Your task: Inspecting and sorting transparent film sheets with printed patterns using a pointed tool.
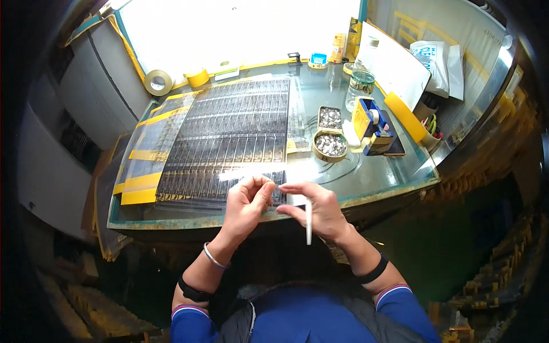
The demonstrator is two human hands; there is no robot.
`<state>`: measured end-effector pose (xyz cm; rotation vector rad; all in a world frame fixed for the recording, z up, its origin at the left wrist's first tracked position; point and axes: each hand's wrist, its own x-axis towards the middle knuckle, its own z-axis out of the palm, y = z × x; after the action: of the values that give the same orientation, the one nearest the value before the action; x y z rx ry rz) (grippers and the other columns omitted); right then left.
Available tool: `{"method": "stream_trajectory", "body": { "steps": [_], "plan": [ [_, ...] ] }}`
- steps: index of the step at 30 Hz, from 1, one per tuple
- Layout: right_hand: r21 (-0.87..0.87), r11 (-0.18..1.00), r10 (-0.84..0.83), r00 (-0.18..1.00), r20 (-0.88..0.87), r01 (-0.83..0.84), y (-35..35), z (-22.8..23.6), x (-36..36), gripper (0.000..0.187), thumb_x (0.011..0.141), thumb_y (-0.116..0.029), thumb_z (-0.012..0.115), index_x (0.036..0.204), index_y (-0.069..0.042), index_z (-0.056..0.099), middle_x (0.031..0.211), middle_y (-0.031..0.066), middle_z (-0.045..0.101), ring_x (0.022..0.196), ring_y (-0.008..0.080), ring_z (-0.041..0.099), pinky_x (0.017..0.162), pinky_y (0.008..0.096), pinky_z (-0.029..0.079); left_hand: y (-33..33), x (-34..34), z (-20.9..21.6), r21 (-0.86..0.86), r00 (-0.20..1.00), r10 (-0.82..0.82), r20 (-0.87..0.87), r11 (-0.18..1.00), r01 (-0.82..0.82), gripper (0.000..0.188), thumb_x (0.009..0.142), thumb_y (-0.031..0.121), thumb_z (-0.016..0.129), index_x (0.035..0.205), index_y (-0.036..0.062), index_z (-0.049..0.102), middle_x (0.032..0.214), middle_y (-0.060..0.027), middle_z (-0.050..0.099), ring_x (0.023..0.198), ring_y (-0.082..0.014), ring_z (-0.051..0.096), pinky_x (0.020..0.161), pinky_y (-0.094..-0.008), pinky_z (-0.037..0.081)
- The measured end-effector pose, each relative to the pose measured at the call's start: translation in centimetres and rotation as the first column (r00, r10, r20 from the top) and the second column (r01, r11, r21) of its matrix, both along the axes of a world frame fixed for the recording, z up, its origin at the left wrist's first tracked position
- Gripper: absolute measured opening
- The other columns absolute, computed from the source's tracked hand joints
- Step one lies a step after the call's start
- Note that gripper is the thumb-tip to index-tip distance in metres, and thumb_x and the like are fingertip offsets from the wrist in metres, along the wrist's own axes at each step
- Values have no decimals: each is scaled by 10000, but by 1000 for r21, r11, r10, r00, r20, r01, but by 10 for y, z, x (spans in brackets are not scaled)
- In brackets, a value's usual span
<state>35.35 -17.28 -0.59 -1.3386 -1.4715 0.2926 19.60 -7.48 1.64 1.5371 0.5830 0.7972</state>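
Observation:
Over the near edge of a glass-topped table, my left hand [247, 204] is closed in a pinch, thumb against the bent fingers. Whatever lies between its fingertips is too small to make out. Facing it, my right hand [321, 212] has its thumb and forefinger apart, their tips close to the left hand. A slim white pen-like stick [309, 227] is tucked in that right hand and points down toward me. Beneath and beyond the hands lies a large dark film sheet [229, 128] printed with a grid of rows, its left side fixed with yellow tape [141, 188].
Two tins of silvery scraps [330, 118] stand right of the sheet, beside a blue-and-yellow tape dispenser [370, 127]. Farther back are a clear bottle [362, 80], a small black stand [294, 58] and tape rolls [158, 83]. A bright white panel [234, 28] rises behind.

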Motion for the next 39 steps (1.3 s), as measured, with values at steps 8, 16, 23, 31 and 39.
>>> {"method": "stream_trajectory", "body": {
  "steps": [8, 16, 23, 31, 39],
  "plan": [
    [237, 971, 85, 949, -304, -11, -18, 32, -15, 281, 802, -21, 765, 1049, -24, 630, 961, 125, 723, 918, 187, 706, 800, 302, 551, -28, -12, 19, -69, 988, -70, 136, 994, 80, 124, 952, 121, 635, 969, -2, 626, 816, -22, 634, 705, -71, 586, 607, -212, 474],
    [229, 973, 38, 969, -245, 20, -23, 29, -20, 289, 800, 70, 735, 1040, -3, 593, 954, 100, 652, 908, 201, 707, 820, 310, 570, -35, -12, 17, -1, 985, -73, 159, 997, 74, 148, 951, 136, 645, 982, -9, 644, 821, -13, 653, 703, -43, 576, 585, -183, 449],
    [201, 972, -49, 947, -317, 118, -23, 29, -27, 266, 784, -7, 762, 974, -13, 577, 848, 109, 713, 829, 171, 721, 711, 272, 559, -43, -11, 19, -24, 984, 10, 179, 1000, -6, 161, 929, 92, 659, 1026, -36, 651, 855, -61, 679, 726, -86, 635, 603, -215, 513],
    [170, 973, -97, 942, -321, 158, -27, 28, -30, 290, 774, 48, 749, 965, -23, 542, 867, 86, 684, 851, 141, 694, 784, 269, 559, -48, -10, 27, 723, 979, 176, 98, 663, -192, 178, 782, -56, 730, 956, -21, 729, 852, -138, 705, 714, -165, 703, 602, -251, 577],
    [217, 963, -113, 970, -215, 161, -28, 22, -27, 296, 770, 43, 757, 961, -17, 539, 866, 73, 678, 848, 145, 692, 774, 270, 559, -48, -11, 31, 608, 987, 155, 34, 781, -144, 180, 792, -26, 715, 971, -13, 729, 838, -121, 705, 697, -157, 707, 589, -237, 574]
  ]
}}
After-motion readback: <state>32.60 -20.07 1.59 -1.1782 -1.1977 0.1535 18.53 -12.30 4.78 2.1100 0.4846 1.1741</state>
